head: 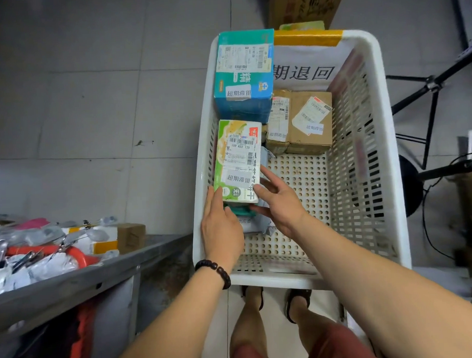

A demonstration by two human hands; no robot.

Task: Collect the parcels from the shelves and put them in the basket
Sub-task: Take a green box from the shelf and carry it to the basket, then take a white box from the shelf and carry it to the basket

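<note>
A white perforated basket (pixel 373 158) stands on the floor in front of me. Inside it, a green-and-white parcel box (pixel 238 160) with a shipping label lies along the left wall, resting on a grey mailer bag (pixel 254 225) and a small teal item. My left hand (pixel 222 227) presses the box's near left corner. My right hand (pixel 277 201) touches its near right edge, fingers spread. A teal box (pixel 243 76) stands at the far left. A brown cardboard box (pixel 300 123) lies at the back.
A grey metal shelf (pixel 80 280) at the lower left holds white mailer bags, clips, a red item and a small brown box (pixel 131 236). Black tripod legs (pixel 430 91) and cables stand right of the basket. A cardboard box (pixel 301 7) sits beyond it.
</note>
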